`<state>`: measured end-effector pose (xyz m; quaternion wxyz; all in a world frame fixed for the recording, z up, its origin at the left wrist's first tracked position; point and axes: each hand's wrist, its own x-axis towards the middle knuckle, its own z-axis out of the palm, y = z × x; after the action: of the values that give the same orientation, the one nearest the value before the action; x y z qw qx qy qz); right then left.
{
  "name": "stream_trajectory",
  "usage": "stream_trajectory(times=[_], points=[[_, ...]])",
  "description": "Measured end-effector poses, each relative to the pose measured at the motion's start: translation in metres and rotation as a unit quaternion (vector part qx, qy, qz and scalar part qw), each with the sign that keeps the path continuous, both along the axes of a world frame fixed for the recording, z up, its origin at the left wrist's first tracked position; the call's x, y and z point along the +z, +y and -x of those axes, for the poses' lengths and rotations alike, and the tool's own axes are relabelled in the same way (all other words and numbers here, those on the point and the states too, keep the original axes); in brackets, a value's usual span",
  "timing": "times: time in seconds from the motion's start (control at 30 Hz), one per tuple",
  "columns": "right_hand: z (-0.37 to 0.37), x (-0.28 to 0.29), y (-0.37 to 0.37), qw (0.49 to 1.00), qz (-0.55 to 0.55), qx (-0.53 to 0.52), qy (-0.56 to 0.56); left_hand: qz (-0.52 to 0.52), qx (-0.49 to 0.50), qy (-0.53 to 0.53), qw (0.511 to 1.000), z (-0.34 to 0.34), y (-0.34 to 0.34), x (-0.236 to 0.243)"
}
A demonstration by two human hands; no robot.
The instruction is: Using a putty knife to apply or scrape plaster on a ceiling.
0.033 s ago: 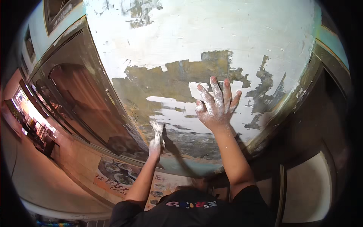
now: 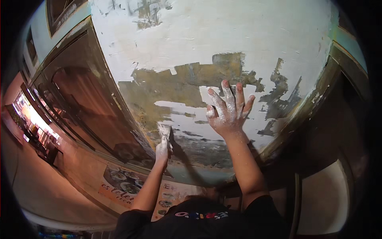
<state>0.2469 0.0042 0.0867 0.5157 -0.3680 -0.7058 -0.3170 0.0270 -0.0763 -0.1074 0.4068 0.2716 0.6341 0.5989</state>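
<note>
Before me a wall (image 2: 207, 36) bears white putty over patches of bare olive-grey surface. My left hand (image 2: 162, 150) is closed round a putty knife (image 2: 164, 130), its blade smeared white and pointing up near the wall's lower left part. My right hand (image 2: 227, 113) is raised higher, fingers spread and stretched out over the wall. White powder or putty coats both hands. Behind the right fingers a white straight-edged area (image 2: 205, 93) shows; whether it is fresh putty or a thin flat plate I cannot make out.
A brown wooden door frame (image 2: 105, 75) stands left of the wall, and a dark wooden edge (image 2: 296, 119) bounds its right side. Below lies a printed banner (image 2: 119, 187). Furniture (image 2: 41, 145) shows near a bright opening at far left. A pale curved panel (image 2: 324, 199) stands lower right.
My left hand and the putty knife have shifted slightly, and the blade looks sharper now. The right hand stays almost where it was. The picture is a little darker.
</note>
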Motion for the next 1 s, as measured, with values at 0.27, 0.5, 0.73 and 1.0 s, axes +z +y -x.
stream_trajectory(times=[0.27,0.5,0.73,1.0], points=[[0.023,0.001,-0.011,0.999,-0.012,0.037,0.012,-0.097,0.052,0.202,0.973,0.06,-0.008,-0.128],[-0.002,-0.013,0.002,1.0,0.002,0.008,0.005,-0.056,0.032,0.071,0.995,0.023,0.014,0.0],[0.009,-0.011,-0.002,1.0,-0.003,0.021,0.003,-0.023,0.04,0.202,0.978,0.024,0.004,-0.093],[0.001,-0.014,0.0,1.0,-0.018,0.012,-0.001,-0.037,-0.007,0.1,0.994,0.0,0.028,0.017]])
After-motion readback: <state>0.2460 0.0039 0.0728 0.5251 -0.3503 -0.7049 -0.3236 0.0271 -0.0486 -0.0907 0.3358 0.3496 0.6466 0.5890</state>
